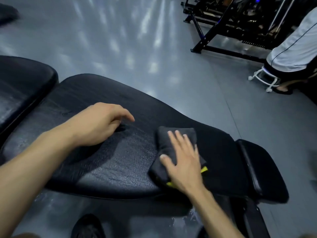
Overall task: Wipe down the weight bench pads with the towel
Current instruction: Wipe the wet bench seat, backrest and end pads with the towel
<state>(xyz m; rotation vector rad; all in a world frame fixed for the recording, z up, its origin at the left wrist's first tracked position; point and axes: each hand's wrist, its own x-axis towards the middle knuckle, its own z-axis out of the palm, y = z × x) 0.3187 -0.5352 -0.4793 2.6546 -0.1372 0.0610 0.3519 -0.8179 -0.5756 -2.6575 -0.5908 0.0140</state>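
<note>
The right hand [182,162] lies flat, fingers spread, on a folded dark grey towel [171,148] (yellow tag showing) atop the long black leather bench pad [120,152]. The left hand [99,122], loosely curled and empty, rests on the pad nearby.

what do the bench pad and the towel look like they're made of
Bench pad: probably vinyl or leather-like upholstery, black, semi-glossy; its grained, wrinkled skin catches light. Which of the two, the picture can't settle.
Towel: looks like soft dark grey microfibre or terry; matte, fuzzy, thickly folded under the right hand, with a yellow tag.
</note>
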